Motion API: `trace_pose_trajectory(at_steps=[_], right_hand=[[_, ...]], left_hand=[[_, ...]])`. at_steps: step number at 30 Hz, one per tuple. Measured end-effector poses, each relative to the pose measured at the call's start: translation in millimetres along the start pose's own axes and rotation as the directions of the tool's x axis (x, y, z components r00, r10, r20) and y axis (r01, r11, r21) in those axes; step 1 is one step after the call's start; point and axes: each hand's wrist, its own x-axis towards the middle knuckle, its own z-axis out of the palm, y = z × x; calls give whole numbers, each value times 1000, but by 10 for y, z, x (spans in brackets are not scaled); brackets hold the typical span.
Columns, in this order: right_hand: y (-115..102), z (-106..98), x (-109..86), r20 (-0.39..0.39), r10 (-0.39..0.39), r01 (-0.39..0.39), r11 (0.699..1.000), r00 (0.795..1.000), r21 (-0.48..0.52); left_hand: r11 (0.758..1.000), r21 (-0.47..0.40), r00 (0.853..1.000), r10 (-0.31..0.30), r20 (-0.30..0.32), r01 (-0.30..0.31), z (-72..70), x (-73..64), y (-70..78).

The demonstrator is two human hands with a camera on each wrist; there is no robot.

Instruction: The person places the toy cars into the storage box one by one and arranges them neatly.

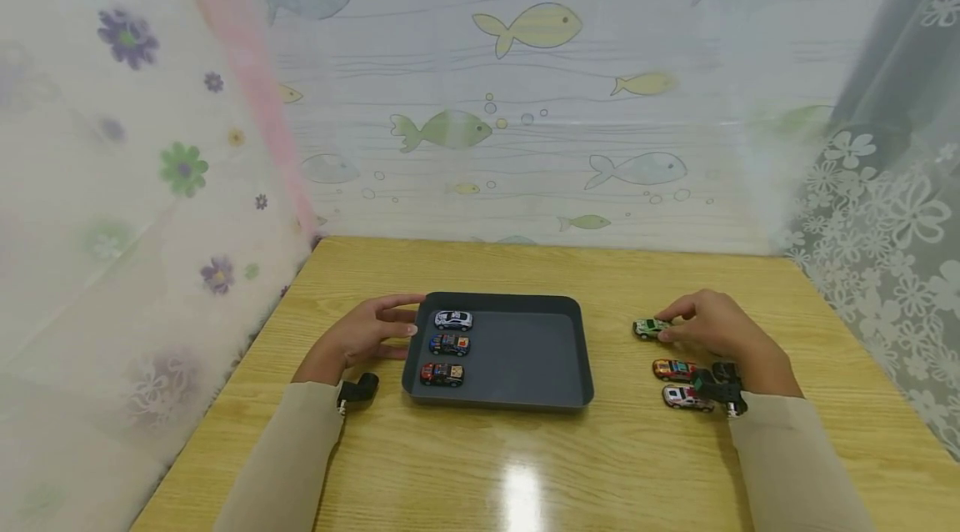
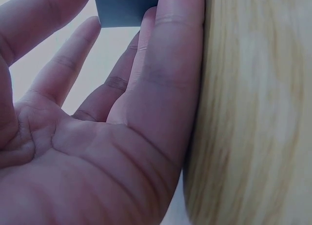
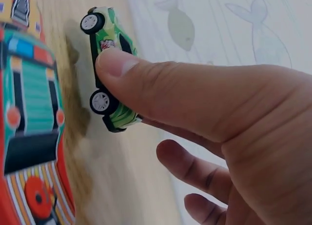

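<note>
My right hand [image 1: 708, 322] pinches a green toy car [image 1: 649, 328] between thumb and fingers, to the right of the tray. In the right wrist view the thumb presses the side of that green car [image 3: 109, 64] between its wheels. My left hand [image 1: 375, 328] touches the left wall of a dark grey tray [image 1: 525, 365] with extended fingers. Along the tray's left side lie a white toy car [image 1: 453, 320], a blue-black one [image 1: 450, 344] and a red-black one [image 1: 442, 374]. The left wrist view shows the palm [image 2: 87, 152] and only a corner of the tray [image 2: 126, 8].
Below the right hand, an orange-red toy car [image 1: 673, 369] and a white-red toy car [image 1: 686, 398] stand on the wooden table [image 1: 465, 465], partly covered by the wrist camera [image 1: 718, 386]. A fish-patterned curtain [image 1: 525, 98] hangs behind the table, with flowered cloth at both sides.
</note>
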Motion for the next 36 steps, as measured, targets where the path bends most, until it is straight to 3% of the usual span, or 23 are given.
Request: trace_pose_trajectory(at_steps=[10, 24, 36], right_hand=[[-219, 47, 83, -58, -100, 98, 995, 993, -29], [-588, 240, 330, -33, -189, 189, 982, 981, -21], [-737, 139, 346, -46, -152, 152, 988, 987, 5]], left_hand=[[1000, 6, 1000, 4, 1, -4, 1, 34, -49], [1000, 16, 1000, -1, -6, 1, -7, 43, -56], [1000, 14, 1000, -1, -6, 1, -26, 39, -58]])
